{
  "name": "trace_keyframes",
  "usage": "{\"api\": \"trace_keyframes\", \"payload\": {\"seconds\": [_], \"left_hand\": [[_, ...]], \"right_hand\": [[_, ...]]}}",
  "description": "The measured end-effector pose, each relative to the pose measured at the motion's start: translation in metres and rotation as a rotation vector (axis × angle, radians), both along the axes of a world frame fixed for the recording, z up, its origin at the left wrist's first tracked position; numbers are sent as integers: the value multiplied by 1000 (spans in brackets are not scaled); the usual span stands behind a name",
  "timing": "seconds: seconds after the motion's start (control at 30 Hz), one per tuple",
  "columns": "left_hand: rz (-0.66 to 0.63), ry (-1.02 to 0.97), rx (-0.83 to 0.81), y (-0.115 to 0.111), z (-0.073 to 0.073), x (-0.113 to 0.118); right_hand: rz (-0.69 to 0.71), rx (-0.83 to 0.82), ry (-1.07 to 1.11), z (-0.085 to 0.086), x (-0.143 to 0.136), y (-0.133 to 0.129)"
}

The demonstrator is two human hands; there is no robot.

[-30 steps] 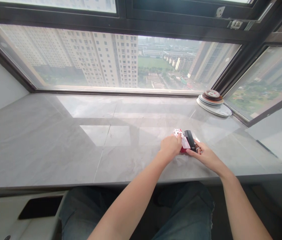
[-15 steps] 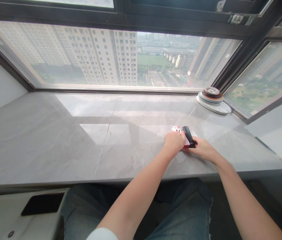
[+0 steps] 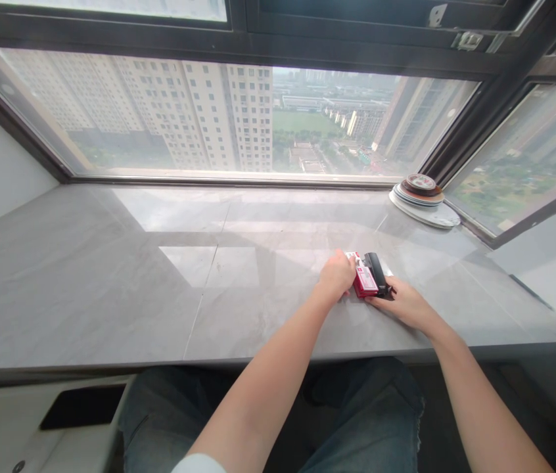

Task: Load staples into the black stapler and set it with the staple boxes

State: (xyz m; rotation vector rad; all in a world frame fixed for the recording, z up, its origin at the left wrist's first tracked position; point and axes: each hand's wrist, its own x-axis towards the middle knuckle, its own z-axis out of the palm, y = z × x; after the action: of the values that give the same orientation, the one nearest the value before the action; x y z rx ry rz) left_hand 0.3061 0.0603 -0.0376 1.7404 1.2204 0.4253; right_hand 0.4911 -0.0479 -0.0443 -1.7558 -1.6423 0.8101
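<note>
A red and white box [image 3: 365,281] rests on the grey stone-look counter, side by side with a black stapler-like object [image 3: 377,272]. My left hand [image 3: 337,274] is at the box's left side, its fingers bent around that edge. From the right, my right hand [image 3: 401,300] holds the near end of the black object, with fingertips reaching under the box's near corner. Part of the box's far end is covered by my left fingers.
Stacked plates [image 3: 423,197] sit in the counter's back right corner by the window. The counter's front edge [image 3: 238,362] runs just above my legs. A dark flat rectangle [image 3: 82,406] lies on a white surface at lower left.
My left hand has moved slightly left, off the top of the box, so more of its red and white face shows. My right hand stays at the black object.
</note>
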Motion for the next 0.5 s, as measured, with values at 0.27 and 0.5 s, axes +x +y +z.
{"api": "trace_keyframes", "payload": {"seconds": [0.27,0.5], "left_hand": [[-74,-33,-62,3,-2,3],[-36,16,23,-11,5,7]], "right_hand": [[10,-6,-3,-1,4,5],[12,-25,37,-1,4,7]]}}
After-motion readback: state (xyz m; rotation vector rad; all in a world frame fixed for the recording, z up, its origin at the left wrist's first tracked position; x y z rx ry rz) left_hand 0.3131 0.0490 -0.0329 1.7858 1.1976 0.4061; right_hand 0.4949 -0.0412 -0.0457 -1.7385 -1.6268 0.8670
